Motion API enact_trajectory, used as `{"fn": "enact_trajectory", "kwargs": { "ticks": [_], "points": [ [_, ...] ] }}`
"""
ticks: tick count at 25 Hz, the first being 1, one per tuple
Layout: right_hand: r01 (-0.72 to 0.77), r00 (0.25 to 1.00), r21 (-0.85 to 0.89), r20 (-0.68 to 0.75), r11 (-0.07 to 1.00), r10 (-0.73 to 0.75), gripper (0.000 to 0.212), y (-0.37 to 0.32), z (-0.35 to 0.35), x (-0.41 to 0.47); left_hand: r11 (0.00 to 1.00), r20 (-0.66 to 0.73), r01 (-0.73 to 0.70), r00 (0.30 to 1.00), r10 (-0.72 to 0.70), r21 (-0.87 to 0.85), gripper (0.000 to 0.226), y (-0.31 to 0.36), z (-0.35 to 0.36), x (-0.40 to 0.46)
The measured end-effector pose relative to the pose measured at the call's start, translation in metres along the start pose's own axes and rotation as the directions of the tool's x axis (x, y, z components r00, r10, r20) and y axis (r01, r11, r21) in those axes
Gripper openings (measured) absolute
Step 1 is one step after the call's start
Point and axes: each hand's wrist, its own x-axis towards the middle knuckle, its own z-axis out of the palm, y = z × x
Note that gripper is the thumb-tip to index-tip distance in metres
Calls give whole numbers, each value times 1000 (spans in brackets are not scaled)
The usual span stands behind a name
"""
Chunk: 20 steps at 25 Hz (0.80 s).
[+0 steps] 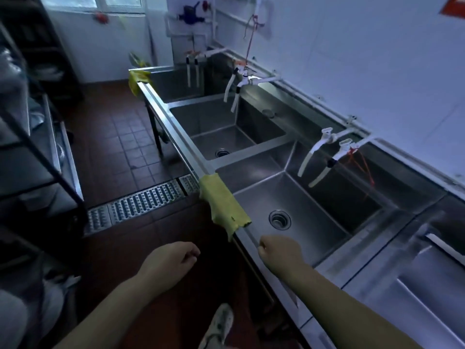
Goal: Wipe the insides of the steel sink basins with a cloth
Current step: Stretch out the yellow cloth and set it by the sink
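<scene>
A yellow cloth [222, 204] hangs draped over the front rim of the near steel basin [309, 230], which has a round drain [279, 219]. A middle basin [234, 142] and a far basin [181, 84] run along the same unit. A second yellow cloth [138, 79] drapes over the far corner. My right hand [278, 251] hovers over the near basin's front rim, just right of the cloth, with fingers curled and holding nothing. My left hand [171, 260] hangs over the floor to the left of the sink, loosely curled and holding nothing.
White taps [324, 157] and more taps [239, 84] reach over the basins from wall pipes. A steel floor grate [141, 200] crosses the red tiled floor. A dark shelf rack [37, 152] stands at the left. My shoe [219, 326] is below.
</scene>
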Motion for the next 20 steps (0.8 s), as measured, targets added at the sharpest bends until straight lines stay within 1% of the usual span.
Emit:
{"fn": "enact_trajectory", "kwargs": {
  "ticks": [2,4,7,10,16,20],
  "points": [
    [-11,1000,-8,1,1000,11,27,3,5,27,1000,19,15,1000,-15,11,25,-14,-1,22],
    [-35,999,21,13,999,35,21,8,11,55,999,35,30,999,-31,34,26,-26,-5,51],
    [-74,997,101,22,992,72,18,17,16,101,998,74,24,997,-29,66,27,-38,-17,112],
    [-107,993,170,62,980,98,16,23,19,136,994,114,-5,993,-7,105,28,-39,-32,172],
    [-187,981,269,92,945,168,24,26,34,179,988,170,-81,984,58,134,26,-43,-35,263],
    [-254,967,323,113,912,230,27,20,49,189,979,265,-148,958,107,143,31,-48,-20,316]
  ]
}}
